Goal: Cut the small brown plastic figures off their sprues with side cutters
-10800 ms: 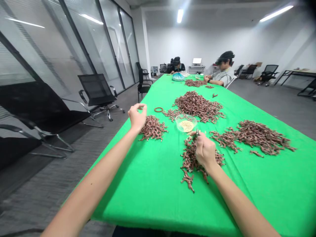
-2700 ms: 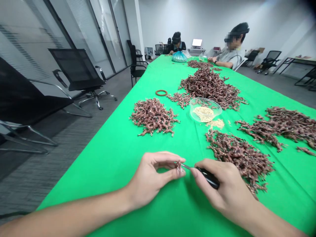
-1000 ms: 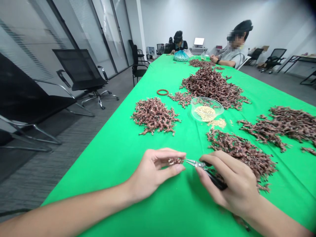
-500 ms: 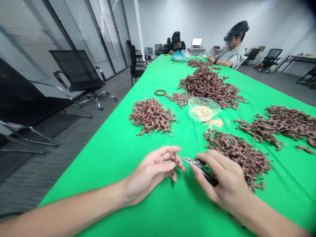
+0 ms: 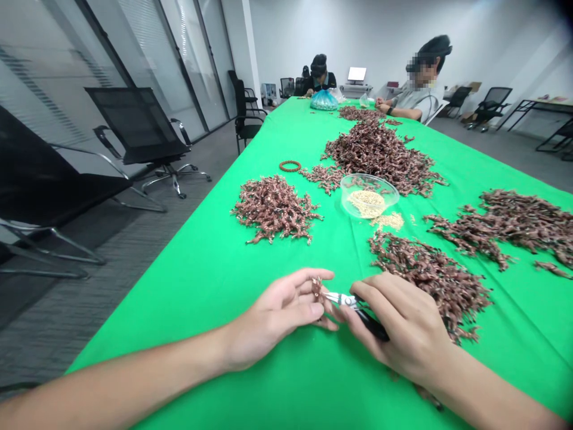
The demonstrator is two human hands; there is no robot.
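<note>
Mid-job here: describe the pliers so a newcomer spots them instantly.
Start at the long green-covered table. Over its near end, just left of the nearest big brown pile, the right grip holds the pliers, pointed at a small brown piece. Being silver and black sets them apart from the brown pieces around.

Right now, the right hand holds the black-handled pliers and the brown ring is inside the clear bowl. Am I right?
Not quite: the brown ring isn't inside the clear bowl; the head view shows it on the green cloth. The right hand does hold the black-handled pliers.
</note>
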